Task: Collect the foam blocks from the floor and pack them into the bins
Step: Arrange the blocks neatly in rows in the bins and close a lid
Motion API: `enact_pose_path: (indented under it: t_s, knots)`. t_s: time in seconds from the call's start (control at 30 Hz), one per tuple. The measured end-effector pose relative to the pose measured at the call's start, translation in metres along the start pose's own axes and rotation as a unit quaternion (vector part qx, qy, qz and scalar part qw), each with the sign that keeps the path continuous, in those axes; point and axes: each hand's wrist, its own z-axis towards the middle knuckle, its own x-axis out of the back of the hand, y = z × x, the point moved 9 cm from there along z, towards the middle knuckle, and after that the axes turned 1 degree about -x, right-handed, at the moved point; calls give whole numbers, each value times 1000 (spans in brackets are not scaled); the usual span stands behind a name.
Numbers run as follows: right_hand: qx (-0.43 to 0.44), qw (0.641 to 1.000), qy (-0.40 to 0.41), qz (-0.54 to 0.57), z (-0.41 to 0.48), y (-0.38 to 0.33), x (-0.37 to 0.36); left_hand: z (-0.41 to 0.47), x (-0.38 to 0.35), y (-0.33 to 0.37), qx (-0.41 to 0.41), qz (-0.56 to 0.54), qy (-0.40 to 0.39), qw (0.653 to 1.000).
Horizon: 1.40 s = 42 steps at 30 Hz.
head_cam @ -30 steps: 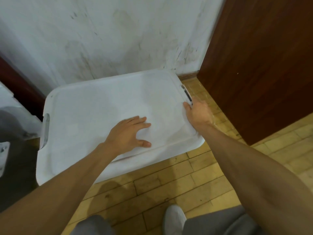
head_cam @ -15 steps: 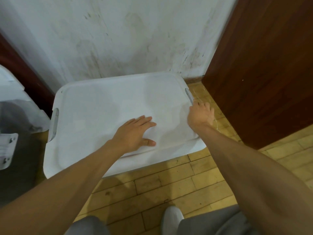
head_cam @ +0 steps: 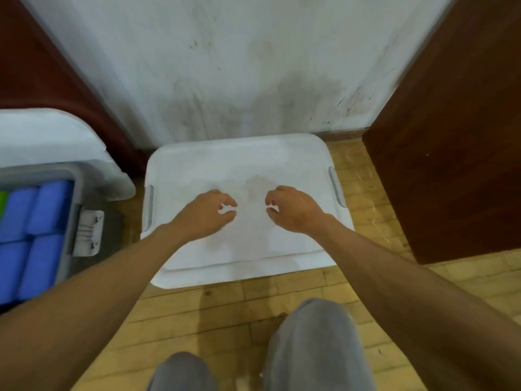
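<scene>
- left grip [head_cam: 210, 211], right grip [head_cam: 293, 208]: fingers loosely curled, holding nothing, over white bin lid [head_cam: 239, 165], 12 o'clock
- blue foam blocks [head_cam: 36, 221] packed in grey bin [head_cam: 74, 193], 9 o'clock

The yellow wood-block floor [head_cam: 225, 320] runs ahead of me to a scuffed white wall [head_cam: 253, 66]. 2 bins stand on it: a white bin [head_cam: 245, 249] with its lid shut, back against the wall, and to its left, apart from it, an open grey bin [head_cam: 74, 198]. A dark brown wooden panel [head_cam: 451, 165] meets the floor on my right.
</scene>
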Motion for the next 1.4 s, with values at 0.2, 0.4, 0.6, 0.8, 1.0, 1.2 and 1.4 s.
enact_pose_path:
  t_s: [0.2, 0.4, 0.6, 0.8, 1.0, 1.2, 1.4]
  knots:
    - [62, 994, -77, 51, -63, -122, 152, -100, 189, 66, 79, 65, -8, 995]
    - [93, 991, -63, 69, -131, -245, 305, -235, 372, 116, 151, 43, 40, 987]
    - [126, 989, -73, 37, -146, -372, 340, -346, 478, 65, 189, 10, 95, 977]
    - [133, 982, -123, -48, -146, -514, 290, -446, 550, -30, 174, 9, 151, 973]
    - [144, 978, -129, -76, -131, -637, 251, -514, 604, -123, 171, -19, 146, 974]
    - [123, 986, -98, -49, -76, -690, 254, -479, 645, -182, 163, -21, 139, 977]
    - [87, 993, -80, -24, 12, -692, 224, -397, 656, -239, 144, 62, 97, 983]
